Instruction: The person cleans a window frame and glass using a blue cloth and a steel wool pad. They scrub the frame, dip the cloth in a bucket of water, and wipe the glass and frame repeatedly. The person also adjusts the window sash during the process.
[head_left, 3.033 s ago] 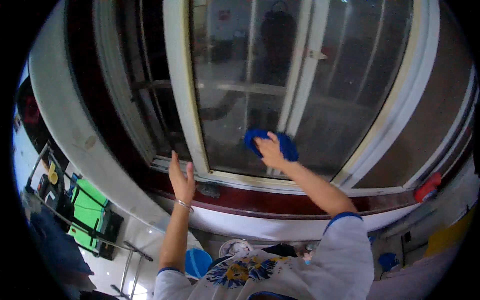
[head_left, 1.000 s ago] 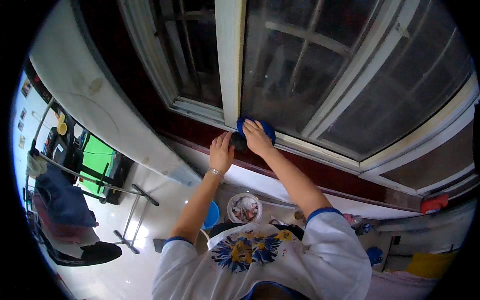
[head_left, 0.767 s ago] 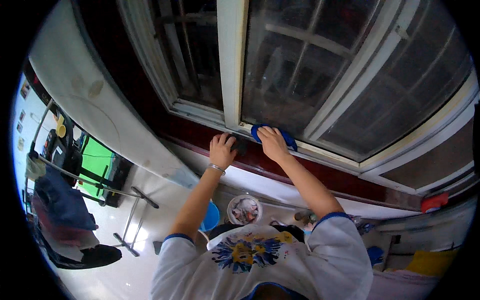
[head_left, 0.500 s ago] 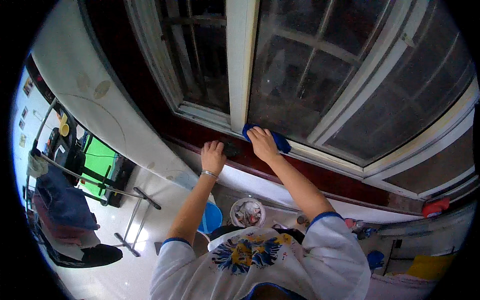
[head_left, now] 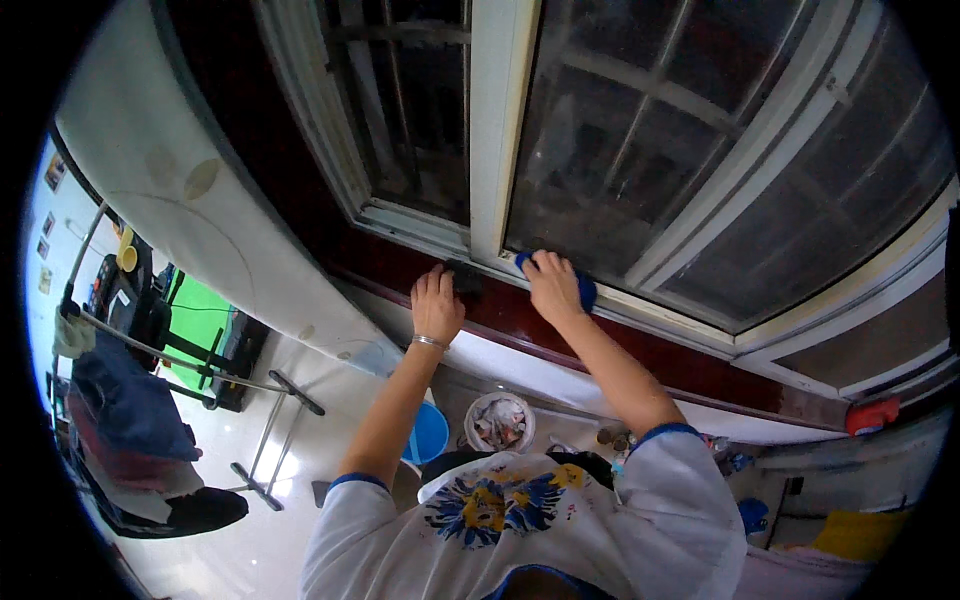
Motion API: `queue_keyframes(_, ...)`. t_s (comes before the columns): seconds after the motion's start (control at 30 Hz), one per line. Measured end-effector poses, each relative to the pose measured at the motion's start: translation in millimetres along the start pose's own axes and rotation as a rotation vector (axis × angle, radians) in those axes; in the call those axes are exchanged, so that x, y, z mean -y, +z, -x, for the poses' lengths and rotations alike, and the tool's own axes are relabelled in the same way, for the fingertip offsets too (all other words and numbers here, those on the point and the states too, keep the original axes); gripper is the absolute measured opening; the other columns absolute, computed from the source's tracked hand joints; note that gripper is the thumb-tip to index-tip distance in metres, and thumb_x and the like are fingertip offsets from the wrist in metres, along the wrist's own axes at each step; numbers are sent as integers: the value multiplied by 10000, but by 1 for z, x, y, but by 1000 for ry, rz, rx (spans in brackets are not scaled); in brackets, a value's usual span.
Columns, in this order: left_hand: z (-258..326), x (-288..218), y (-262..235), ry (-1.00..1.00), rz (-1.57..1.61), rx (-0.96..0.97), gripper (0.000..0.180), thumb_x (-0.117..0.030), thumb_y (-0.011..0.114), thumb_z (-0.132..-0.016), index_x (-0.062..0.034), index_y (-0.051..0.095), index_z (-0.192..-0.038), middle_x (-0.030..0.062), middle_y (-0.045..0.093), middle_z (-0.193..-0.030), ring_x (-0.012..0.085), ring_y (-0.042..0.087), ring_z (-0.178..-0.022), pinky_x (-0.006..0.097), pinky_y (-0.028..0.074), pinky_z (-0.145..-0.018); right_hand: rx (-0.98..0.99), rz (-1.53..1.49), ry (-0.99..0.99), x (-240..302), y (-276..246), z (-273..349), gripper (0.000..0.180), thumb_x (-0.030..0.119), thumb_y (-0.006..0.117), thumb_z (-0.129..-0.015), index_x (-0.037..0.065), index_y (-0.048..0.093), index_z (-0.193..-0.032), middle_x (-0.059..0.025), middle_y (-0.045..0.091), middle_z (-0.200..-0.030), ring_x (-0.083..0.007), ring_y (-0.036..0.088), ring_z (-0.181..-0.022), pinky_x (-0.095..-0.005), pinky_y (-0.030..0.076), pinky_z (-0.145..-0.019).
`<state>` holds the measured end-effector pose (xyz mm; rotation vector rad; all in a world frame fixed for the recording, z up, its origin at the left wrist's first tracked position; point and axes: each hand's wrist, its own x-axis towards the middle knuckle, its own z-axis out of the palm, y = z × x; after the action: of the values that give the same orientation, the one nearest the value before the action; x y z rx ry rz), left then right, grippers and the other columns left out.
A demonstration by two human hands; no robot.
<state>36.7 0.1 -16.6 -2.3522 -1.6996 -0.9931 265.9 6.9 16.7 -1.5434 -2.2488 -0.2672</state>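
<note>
My right hand (head_left: pixel 553 287) presses a bunched blue cloth (head_left: pixel 587 292) onto the white lower window frame, beside the foot of the upright window post (head_left: pixel 495 130). Its fingers curl over the cloth and hide part of it. To the left, my left hand (head_left: pixel 437 305), with a silvery bracelet (head_left: pixel 430 342) at the wrist, rests its fingers on the dark red sill (head_left: pixel 510 312). A blackish patch (head_left: pixel 463 279) lies right beside those fingertips; I cannot tell whether it is a cloth or a shadow.
Below the sill stand a white bucket (head_left: pixel 499 421) with crumpled contents and a blue bucket (head_left: pixel 429 434). A pale curtain (head_left: pixel 190 210) hangs at the left, near a clothes rack (head_left: pixel 180 350) with garments. A red object (head_left: pixel 872 415) sits at the sill's right end.
My right hand and the blue cloth have shifted slightly right along the frame. My left hand has moved a little forward on the sill. The view has turned slightly.
</note>
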Motion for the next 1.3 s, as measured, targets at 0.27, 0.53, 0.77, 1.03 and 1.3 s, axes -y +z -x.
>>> queue_keyframes(0.27, -40, -2, 2, -4, 363, -80, 602, -140, 639, -789, 12, 387, -1313, 240, 476, -1282, 422, 443, -1158, 490, 356, -981, -12, 16, -10, 14, 11, -13, 227, 127, 557, -802, 57, 658, -993, -118, 522, -1002, -284, 499, -995, -415, 417, -814)
queue_keyframes(0.53, -101, -14, 4, -67, 507, 140, 438, -20, 519, -766, 78, 506, -1194, 303, 561, -1112, 440, 528, -1040, 443, 426, -930, 3, -15, -12, 9, 4, -8, 259, 93, 537, -804, 86, 671, -1026, -126, 524, -1072, -302, 491, -1032, -428, 412, -855)
queue_keyframes(0.77, -99, -12, 1, -13, 414, 104, 443, -21, 524, -734, 78, 517, -1166, 290, 562, -1120, 428, 522, -1056, 454, 428, -928, 18, -10, 40, -2, -2, 8, 277, 84, 555, -785, 105, 673, -1035, -108, 521, -1057, -281, 494, -1019, -408, 417, -838)
queue_keyframes(1.03, -100, -13, -4, -24, 362, 150, 438, -31, 537, -735, 61, 512, -1163, 282, 553, -1142, 432, 518, -1063, 449, 427, -929, -7, 46, 9, 6, 3, -3, 252, 128, 531, -811, 102, 671, -1019, -108, 515, -996, -283, 500, -997, -410, 428, -803)
queue_keyframes(1.3, -99, -16, 1, 3, 351, 98, 457, -58, 541, -756, 93, 491, -1184, 294, 543, -1147, 442, 514, -1068, 447, 424, -935, -2, 96, 49, 20, 8, -9, 266, 129, 533, -808, 90, 666, -1036, -106, 526, -1033, -285, 490, -1029, -417, 418, -831)
